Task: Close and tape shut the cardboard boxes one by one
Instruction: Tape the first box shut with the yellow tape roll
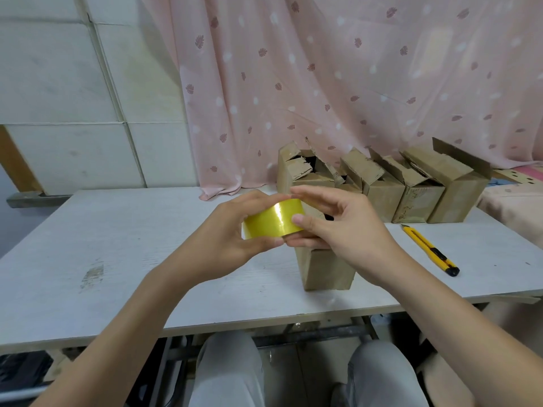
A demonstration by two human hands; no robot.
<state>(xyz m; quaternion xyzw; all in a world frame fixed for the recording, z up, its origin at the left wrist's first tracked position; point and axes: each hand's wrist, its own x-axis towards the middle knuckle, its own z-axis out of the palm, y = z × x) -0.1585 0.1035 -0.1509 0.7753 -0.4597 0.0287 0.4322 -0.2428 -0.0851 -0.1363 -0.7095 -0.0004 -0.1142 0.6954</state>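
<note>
Both hands, the left hand and right hand, are gripping the light, stiff, glossy yellow tape roll by its rims above the small brown cardboard box, probably hunting its slippery end.

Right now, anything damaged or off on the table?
Yes: the leftmost box in the back row has a torn, ragged flap. The utility knife lies with its blade tip exposed. Otherwise nothing stands out.

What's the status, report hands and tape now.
Both hands, left and right, grip yellow tape roll above near box. Back row boxes open. Utility knife lies right, clear.
</note>
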